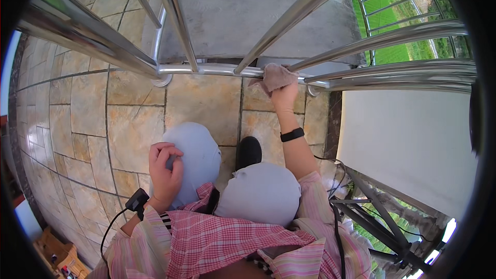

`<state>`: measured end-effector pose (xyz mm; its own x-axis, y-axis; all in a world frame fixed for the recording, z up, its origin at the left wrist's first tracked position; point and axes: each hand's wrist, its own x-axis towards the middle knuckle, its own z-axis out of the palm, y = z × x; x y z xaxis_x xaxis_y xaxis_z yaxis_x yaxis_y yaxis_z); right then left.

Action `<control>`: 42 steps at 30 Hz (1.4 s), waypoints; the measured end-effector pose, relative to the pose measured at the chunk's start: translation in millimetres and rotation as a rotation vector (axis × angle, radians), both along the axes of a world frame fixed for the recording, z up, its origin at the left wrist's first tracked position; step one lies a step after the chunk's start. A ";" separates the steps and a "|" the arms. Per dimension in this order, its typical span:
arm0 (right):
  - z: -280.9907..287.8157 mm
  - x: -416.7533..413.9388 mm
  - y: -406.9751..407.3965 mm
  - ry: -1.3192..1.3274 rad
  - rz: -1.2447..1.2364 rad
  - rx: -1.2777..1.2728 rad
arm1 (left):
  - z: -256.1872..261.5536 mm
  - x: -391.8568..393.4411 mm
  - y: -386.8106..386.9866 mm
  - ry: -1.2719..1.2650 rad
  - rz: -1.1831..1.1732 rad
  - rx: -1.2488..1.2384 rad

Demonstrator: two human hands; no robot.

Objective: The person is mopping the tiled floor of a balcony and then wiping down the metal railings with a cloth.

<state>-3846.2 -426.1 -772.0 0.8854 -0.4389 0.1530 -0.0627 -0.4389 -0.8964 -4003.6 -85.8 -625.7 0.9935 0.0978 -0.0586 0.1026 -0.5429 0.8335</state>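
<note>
My right hand (286,95) grips a brownish-grey cloth (277,77). The cloth is pressed against the bottom rail (217,69) of a shiny metal railing, close to the foot of an upright bar (329,48). Part of the rail and my fingertips are hidden under the cloth. My left hand (166,170) rests by my left knee (195,151), its fingers curled loosely and nothing held in it. My right knee (259,193) is bent beside it, with a black shoe (248,152) showing between the knees.
A thick metal post (89,35) rises at the left. Beyond the railing lies a grey slab (248,15). Stone-look tiles (135,124) cover the floor. A white wall (403,139) and a dark metal frame (376,221) stand at the right. A wooden crate (58,252) is at lower left.
</note>
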 end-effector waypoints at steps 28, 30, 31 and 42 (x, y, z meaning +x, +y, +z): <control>-7.8 46.7 57.2 0.398 0.553 -0.957 | -0.5 -20.1 26.3 -0.081 0.164 -0.052; -6.7 35.3 61.3 0.247 0.443 -0.941 | -1.1 -19.1 28.4 -0.068 0.182 -0.041; -6.8 24.0 61.6 0.122 0.329 -0.910 | 5.1 -20.0 29.9 -0.061 0.207 -0.042; 4.6 -19.6 61.3 0.041 0.220 -0.438 | 14.0 -36.0 52.6 -0.060 0.422 -0.045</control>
<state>-3865.8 -364.8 -767.4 0.9590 -0.1430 0.2447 0.0426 -0.7808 -0.6234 -4039.6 -33.2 -611.7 0.8686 0.4952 -0.0149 0.2583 -0.4271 0.8665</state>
